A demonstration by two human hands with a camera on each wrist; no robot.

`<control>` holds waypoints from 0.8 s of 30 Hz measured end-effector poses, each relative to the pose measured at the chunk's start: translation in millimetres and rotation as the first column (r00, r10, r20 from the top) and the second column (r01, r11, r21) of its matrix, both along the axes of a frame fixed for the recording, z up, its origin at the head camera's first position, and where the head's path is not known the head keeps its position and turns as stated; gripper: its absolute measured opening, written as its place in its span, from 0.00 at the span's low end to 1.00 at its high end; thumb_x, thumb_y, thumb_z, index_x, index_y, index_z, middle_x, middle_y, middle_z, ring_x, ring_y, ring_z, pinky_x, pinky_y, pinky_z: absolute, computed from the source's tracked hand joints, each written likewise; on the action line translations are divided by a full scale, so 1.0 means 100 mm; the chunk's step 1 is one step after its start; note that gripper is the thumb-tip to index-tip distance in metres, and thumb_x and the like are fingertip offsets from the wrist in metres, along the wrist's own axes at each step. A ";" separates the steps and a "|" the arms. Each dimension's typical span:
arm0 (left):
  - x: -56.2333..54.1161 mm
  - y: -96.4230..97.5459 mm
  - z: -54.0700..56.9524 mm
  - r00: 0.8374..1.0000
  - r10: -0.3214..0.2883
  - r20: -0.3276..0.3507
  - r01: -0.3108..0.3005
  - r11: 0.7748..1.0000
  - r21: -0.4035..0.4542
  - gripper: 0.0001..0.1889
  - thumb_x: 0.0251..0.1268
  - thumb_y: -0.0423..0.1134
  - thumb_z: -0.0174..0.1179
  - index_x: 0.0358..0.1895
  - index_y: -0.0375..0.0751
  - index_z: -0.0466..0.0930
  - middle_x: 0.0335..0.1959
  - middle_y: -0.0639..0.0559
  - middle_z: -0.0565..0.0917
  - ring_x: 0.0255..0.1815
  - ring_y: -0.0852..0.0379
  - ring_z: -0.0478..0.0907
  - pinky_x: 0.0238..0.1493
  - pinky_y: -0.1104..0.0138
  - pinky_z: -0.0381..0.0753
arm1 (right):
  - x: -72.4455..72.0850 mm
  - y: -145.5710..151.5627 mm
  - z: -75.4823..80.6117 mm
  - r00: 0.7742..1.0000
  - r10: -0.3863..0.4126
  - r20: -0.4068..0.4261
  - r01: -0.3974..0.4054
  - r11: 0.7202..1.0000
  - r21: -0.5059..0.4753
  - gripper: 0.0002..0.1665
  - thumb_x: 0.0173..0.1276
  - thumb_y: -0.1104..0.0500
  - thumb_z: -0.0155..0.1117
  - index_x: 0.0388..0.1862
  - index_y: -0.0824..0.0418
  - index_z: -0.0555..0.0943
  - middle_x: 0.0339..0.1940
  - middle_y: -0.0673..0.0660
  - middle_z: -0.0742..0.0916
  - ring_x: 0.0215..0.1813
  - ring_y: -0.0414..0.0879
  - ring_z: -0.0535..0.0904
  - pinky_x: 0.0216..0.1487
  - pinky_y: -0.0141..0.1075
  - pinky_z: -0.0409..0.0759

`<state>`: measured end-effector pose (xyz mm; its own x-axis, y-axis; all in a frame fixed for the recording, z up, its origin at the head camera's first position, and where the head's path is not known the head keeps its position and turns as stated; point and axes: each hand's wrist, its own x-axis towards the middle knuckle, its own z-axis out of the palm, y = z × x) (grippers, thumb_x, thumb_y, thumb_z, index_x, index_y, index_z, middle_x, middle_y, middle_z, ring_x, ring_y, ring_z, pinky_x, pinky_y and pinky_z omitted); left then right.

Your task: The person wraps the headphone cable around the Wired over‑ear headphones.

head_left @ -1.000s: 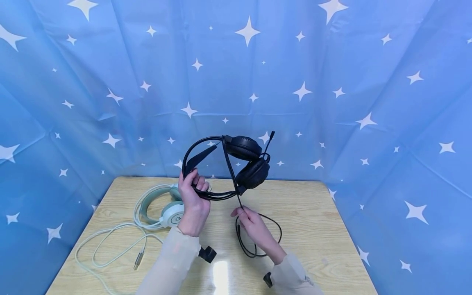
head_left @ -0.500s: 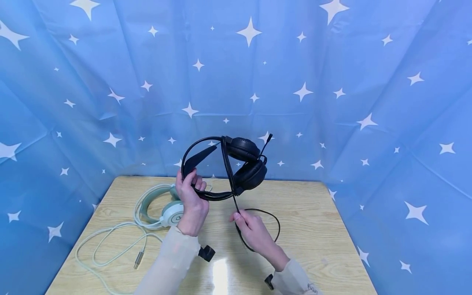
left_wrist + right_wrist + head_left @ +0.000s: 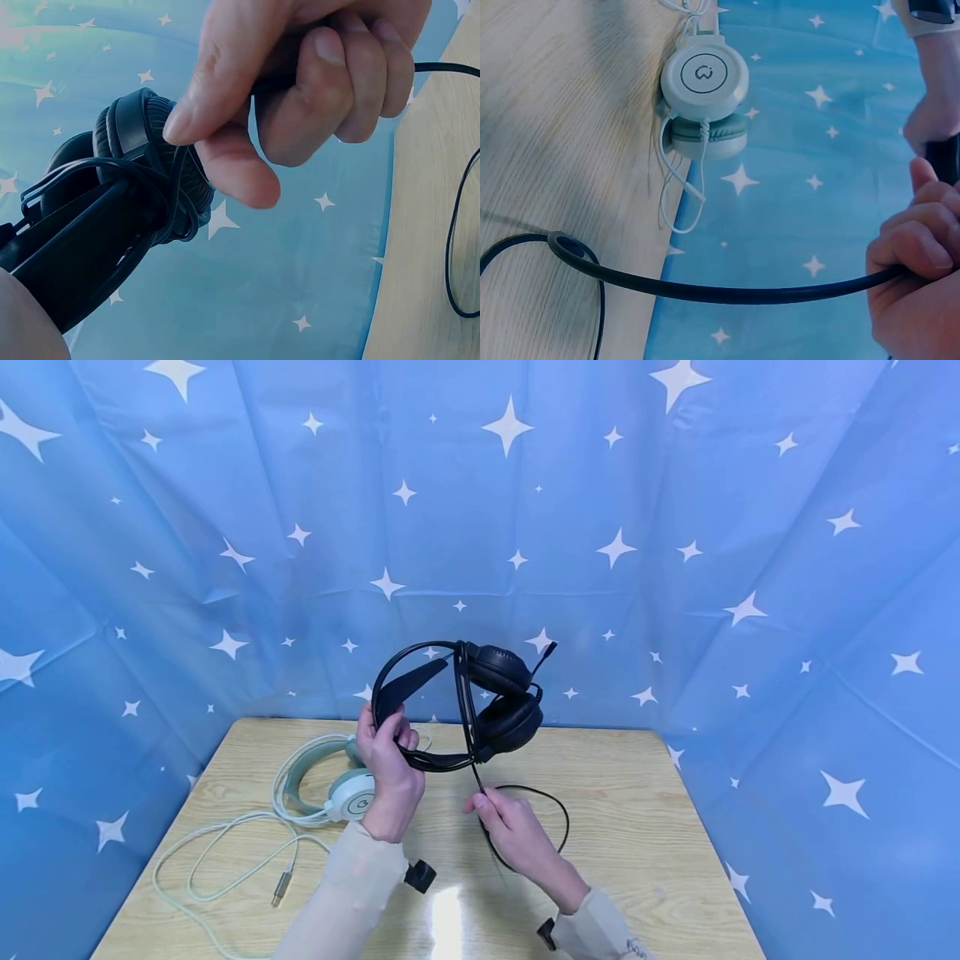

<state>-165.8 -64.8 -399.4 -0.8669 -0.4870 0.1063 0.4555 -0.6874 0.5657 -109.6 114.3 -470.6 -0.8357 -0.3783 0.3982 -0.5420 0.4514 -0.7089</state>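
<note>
Raised above the table's far part is a black headset [image 3: 504,722] with a thin boom microphone [image 3: 545,657]. My left hand [image 3: 390,768] grips it by the headband, thumb on the near side. Turns of black cable [image 3: 465,702] run across the headband beside the ear cups. Below the lower cup, my right hand [image 3: 517,835] holds the cable between thumb and curled fingers. In the left wrist view, the right hand [image 3: 300,82] is close beside the wrapped ear cup [image 3: 142,127]. From the right hand, a free length of black cable [image 3: 765,295] trails in a loop over the tabletop.
Mint-green headphones [image 3: 351,795] lie on the wooden table [image 3: 622,827] at the left, partly behind my left hand. Their pale cable [image 3: 217,828] spreads toward the front left, with a metal plug [image 3: 282,888] at its end. A blue starred curtain [image 3: 480,527] surrounds the table.
My right hand has moved slightly down and left, still holding the cable. More cable strands cross the headset's middle. The microphone tip has dropped a little, and the loose loop on the table looks smaller.
</note>
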 end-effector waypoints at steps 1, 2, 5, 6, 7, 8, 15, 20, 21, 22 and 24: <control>0.00 0.00 0.00 1.000 0.002 -0.001 -0.002 1.000 -0.006 0.10 0.66 0.21 0.50 0.35 0.42 0.73 0.19 0.55 0.70 0.15 0.64 0.58 0.16 0.76 0.56 | 0.00 0.00 0.00 1.000 -0.001 0.001 0.001 1.000 0.001 0.15 0.83 0.61 0.50 0.40 0.54 0.85 0.27 0.46 0.81 0.35 0.38 0.76 0.39 0.37 0.79; 0.00 0.00 0.00 1.000 0.004 -0.003 -0.004 1.000 -0.009 0.11 0.66 0.21 0.50 0.35 0.42 0.73 0.20 0.55 0.71 0.15 0.64 0.58 0.16 0.76 0.56 | 0.00 0.00 0.00 1.000 -0.002 0.001 0.002 1.000 0.001 0.15 0.83 0.61 0.50 0.40 0.54 0.85 0.28 0.46 0.82 0.35 0.38 0.76 0.39 0.36 0.79; 0.01 0.01 0.00 1.000 0.016 -0.011 -0.017 0.999 -0.033 0.11 0.65 0.21 0.51 0.35 0.43 0.73 0.21 0.54 0.72 0.15 0.64 0.58 0.17 0.76 0.56 | -0.01 0.01 0.00 1.000 -0.001 0.001 0.001 1.000 -0.003 0.15 0.83 0.61 0.51 0.39 0.54 0.85 0.29 0.43 0.82 0.35 0.37 0.76 0.38 0.35 0.78; 0.01 0.01 -0.01 1.000 0.025 -0.011 -0.025 0.998 -0.051 0.11 0.65 0.21 0.51 0.36 0.43 0.73 0.21 0.54 0.73 0.15 0.64 0.59 0.17 0.75 0.56 | -0.01 0.01 0.00 1.000 -0.001 0.002 0.001 1.000 -0.006 0.15 0.83 0.61 0.51 0.39 0.54 0.85 0.29 0.43 0.82 0.34 0.37 0.76 0.37 0.35 0.78; 0.01 0.02 -0.01 0.999 0.033 -0.010 -0.034 0.997 -0.070 0.11 0.65 0.21 0.51 0.36 0.43 0.73 0.22 0.54 0.74 0.15 0.63 0.59 0.17 0.75 0.57 | -0.01 0.01 0.00 1.000 0.000 0.007 0.000 1.000 -0.010 0.15 0.83 0.60 0.52 0.38 0.54 0.85 0.28 0.42 0.82 0.33 0.37 0.76 0.36 0.34 0.77; 0.01 0.02 -0.02 0.999 0.044 -0.008 -0.044 0.995 -0.093 0.11 0.64 0.21 0.51 0.36 0.43 0.73 0.23 0.54 0.75 0.15 0.63 0.59 0.18 0.75 0.57 | -0.01 0.01 0.01 1.000 0.003 0.013 -0.003 1.000 -0.018 0.15 0.82 0.60 0.52 0.38 0.54 0.85 0.28 0.42 0.81 0.32 0.36 0.75 0.35 0.34 0.77; 0.00 0.02 -0.10 0.994 0.114 0.002 -0.110 0.964 -0.243 0.12 0.63 0.21 0.57 0.41 0.42 0.76 0.27 0.55 0.77 0.16 0.63 0.64 0.20 0.74 0.64 | 0.02 0.02 0.08 0.997 0.011 0.073 -0.008 0.999 -0.043 0.12 0.81 0.58 0.56 0.38 0.55 0.86 0.24 0.40 0.76 0.28 0.34 0.73 0.32 0.32 0.75; 0.01 0.00 -0.17 0.993 0.116 -0.026 -0.118 0.933 -0.341 0.13 0.61 0.20 0.58 0.43 0.42 0.78 0.29 0.54 0.76 0.19 0.61 0.66 0.21 0.74 0.66 | 0.05 0.05 0.18 0.971 0.045 0.234 -0.022 0.995 -0.100 0.14 0.83 0.55 0.54 0.42 0.56 0.86 0.22 0.42 0.74 0.26 0.35 0.70 0.31 0.31 0.73; 0.01 0.00 -0.18 0.993 0.112 -0.032 -0.116 0.928 -0.355 0.14 0.60 0.20 0.57 0.43 0.42 0.79 0.30 0.54 0.76 0.19 0.61 0.66 0.21 0.74 0.66 | 0.06 0.06 0.20 0.955 0.066 0.289 -0.028 0.991 -0.134 0.15 0.83 0.54 0.53 0.44 0.57 0.86 0.20 0.42 0.73 0.23 0.35 0.68 0.28 0.30 0.71; 0.01 0.00 -0.18 0.993 0.108 -0.037 -0.114 0.922 -0.370 0.14 0.60 0.20 0.57 0.44 0.41 0.79 0.30 0.53 0.77 0.20 0.61 0.66 0.21 0.74 0.67 | 0.07 0.08 0.22 0.934 0.095 0.343 -0.036 0.984 -0.176 0.16 0.84 0.53 0.52 0.46 0.59 0.86 0.19 0.43 0.71 0.21 0.36 0.65 0.25 0.30 0.68; 0.01 0.00 -0.19 0.994 0.102 -0.043 -0.111 0.912 -0.395 0.14 0.59 0.21 0.56 0.44 0.41 0.79 0.31 0.53 0.77 0.20 0.61 0.67 0.21 0.74 0.67 | 0.09 0.10 0.27 0.886 0.159 0.436 -0.047 0.965 -0.256 0.19 0.85 0.51 0.51 0.49 0.62 0.84 0.16 0.44 0.66 0.17 0.36 0.59 0.21 0.29 0.61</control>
